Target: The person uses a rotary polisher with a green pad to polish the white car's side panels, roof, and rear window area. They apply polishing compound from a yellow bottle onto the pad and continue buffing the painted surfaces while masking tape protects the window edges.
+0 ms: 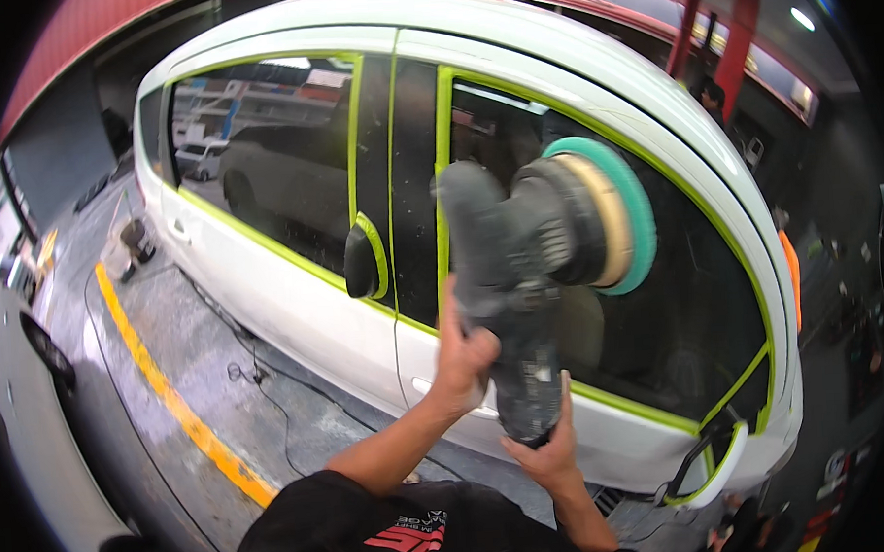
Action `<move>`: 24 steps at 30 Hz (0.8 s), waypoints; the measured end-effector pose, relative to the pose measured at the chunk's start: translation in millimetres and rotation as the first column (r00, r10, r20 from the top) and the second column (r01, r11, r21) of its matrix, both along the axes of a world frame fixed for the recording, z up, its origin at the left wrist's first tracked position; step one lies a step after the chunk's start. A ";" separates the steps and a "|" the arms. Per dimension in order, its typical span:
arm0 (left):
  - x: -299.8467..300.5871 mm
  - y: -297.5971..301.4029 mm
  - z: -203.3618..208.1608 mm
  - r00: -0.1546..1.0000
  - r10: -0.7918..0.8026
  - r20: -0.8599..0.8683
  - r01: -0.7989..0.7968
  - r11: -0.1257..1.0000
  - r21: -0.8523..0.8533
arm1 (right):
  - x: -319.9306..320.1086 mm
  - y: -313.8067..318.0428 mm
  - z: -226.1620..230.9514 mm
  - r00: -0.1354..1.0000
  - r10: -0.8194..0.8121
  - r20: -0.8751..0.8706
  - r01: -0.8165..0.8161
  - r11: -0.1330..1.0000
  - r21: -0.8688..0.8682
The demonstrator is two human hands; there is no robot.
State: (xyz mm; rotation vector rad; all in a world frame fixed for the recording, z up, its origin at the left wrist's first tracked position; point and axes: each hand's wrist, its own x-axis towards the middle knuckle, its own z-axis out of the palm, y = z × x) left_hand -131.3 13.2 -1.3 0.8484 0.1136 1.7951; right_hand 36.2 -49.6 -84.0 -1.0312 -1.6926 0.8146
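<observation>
Both my hands grip a dark grey polisher (512,303) and hold it up in front of a white car (294,277). My left hand (462,359) is wrapped round the left side of its body. At the lower end, my right hand (550,454) holds the body from below and the right. The polisher's foam pad (612,214), teal with a cream backing layer, stands tilted to the right, before the car's dark front window (681,335). I cannot tell whether it touches the glass. Yellow-green masking tape (443,148) edges the windows.
A side mirror (712,466) juts from the car at lower right. Black cable (319,390) trails over the grey floor, near a yellow line (176,391). A bucket (137,238) stands at far left. Another car (50,441) is at the left edge. Someone in orange (790,279) stands beyond.
</observation>
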 end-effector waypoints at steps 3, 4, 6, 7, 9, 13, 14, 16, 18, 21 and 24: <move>24.9 5.2 -6.2 0.902 -0.291 -0.320 0.327 0.943 0.064 | 40.3 9.4 -5.6 0.919 0.251 -0.305 -0.283 0.957 -0.067; 35.0 1.3 -1.1 0.911 -0.258 -0.320 0.285 0.958 0.040 | 52.7 12.1 -12.5 0.915 0.260 -0.308 -0.300 0.949 -0.092; 50.9 3.0 -0.3 0.937 -0.144 -0.319 0.152 0.988 0.000 | 65.5 9.9 -10.8 0.950 0.184 -0.251 -0.211 0.974 -0.085; 54.8 6.0 -3.5 0.944 -0.059 -0.324 0.056 0.998 -0.018 | 60.1 6.6 1.3 0.975 0.100 -0.198 -0.111 0.993 -0.044; 56.1 9.8 -5.0 0.960 0.073 -0.272 -0.084 0.996 -0.029 | 40.5 5.7 15.6 0.990 -0.047 -0.135 0.064 0.990 0.125; 34.8 1.7 -25.1 0.970 0.119 -0.212 -0.156 0.974 -0.163 | 39.1 16.5 -4.3 0.975 -0.103 0.195 0.021 0.923 0.384; 27.1 -1.4 -32.7 0.980 0.121 -0.158 -0.147 0.975 -0.168 | 34.8 20.1 -5.9 0.964 -0.089 0.249 -0.019 0.916 0.401; 6.9 -4.6 -39.9 0.989 0.125 -0.080 -0.140 0.969 -0.206 | 22.4 23.0 -7.1 0.933 -0.072 0.354 -0.091 0.901 0.425; -20.7 1.3 -43.4 0.971 0.176 -0.162 -0.201 0.967 -0.158 | -4.3 35.0 -3.2 0.927 -0.051 0.371 -0.139 0.874 0.467; -63.1 20.5 -31.9 0.941 0.259 -0.220 -0.283 0.955 -0.087 | -51.7 58.7 21.0 0.927 -0.018 0.376 -0.200 0.823 0.532; -109.0 54.4 5.9 0.955 0.224 -0.192 -0.221 0.975 0.037 | -95.6 86.8 49.5 0.944 -0.032 0.329 -0.169 0.809 0.564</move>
